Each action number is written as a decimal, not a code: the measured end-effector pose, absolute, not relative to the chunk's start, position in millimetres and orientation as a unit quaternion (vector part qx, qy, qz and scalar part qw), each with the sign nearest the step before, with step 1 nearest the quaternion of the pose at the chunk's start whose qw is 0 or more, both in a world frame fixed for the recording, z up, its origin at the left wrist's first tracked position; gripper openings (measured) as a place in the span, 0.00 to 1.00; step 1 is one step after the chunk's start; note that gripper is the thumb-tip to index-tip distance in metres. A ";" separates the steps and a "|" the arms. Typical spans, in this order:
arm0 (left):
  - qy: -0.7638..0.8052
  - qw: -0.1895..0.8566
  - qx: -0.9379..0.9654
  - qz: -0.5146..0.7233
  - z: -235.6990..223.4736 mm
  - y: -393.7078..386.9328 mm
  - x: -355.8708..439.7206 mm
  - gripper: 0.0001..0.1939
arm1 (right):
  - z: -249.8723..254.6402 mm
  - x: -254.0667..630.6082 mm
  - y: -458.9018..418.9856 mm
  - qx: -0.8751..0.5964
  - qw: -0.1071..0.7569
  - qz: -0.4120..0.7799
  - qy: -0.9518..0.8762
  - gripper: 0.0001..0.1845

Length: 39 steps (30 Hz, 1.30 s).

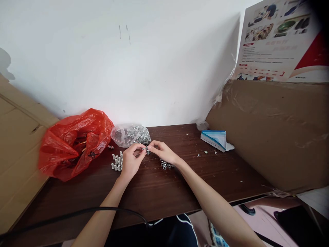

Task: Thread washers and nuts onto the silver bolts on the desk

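Observation:
My left hand (130, 162) pinches one end of a small metal fastener (147, 149) between thumb and fingertips. From the other side, my right hand (164, 153) closes its thumb and forefinger on the same piece, which is too small to make out in detail. Left of my left hand stands a cluster of small white, bolt-shaped pieces (117, 162), partly covered by that hand. A heap of shiny metal nuts (166, 165) lies under my right wrist. Just beyond my hands is a clear plastic bag (124, 135) full of small metal parts.
A crumpled red plastic bag (69, 144) sits on the left of the dark wooden table (159, 195). To the right are a blue and white packet (214, 140) and small scraps. Cardboard (277, 133) borders the right side. A black cable (102, 208) crosses the lower left.

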<state>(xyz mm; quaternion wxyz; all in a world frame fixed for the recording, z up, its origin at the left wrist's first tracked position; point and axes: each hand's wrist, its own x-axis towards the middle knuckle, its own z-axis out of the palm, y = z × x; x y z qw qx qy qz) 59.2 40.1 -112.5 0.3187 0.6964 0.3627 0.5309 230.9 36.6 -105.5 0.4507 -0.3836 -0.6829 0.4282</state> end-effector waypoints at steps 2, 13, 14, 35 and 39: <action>0.366 0.314 0.698 0.529 -112.6 40.2 58.9 0.06 | -105.6 230.8 36.5 -0.377 0.444 0.434 -0.687 0.14; 0.364 0.316 0.698 0.529 -111.3 39.5 59.2 0.06 | -108.5 231.5 37.1 -0.378 0.442 0.440 -0.684 0.17; 0.365 0.316 0.698 0.529 -111.5 39.5 59.2 0.06 | -108.8 231.6 37.2 -0.383 0.444 0.441 -0.679 0.18; 0.351 0.327 0.694 0.536 -110.8 39.3 59.1 0.05 | -106.7 230.4 36.4 -0.382 0.419 0.410 -0.715 0.21; 0.367 0.323 0.690 0.534 -112.2 41.2 58.9 0.07 | -109.3 230.0 37.1 -0.386 0.427 0.415 -0.705 0.16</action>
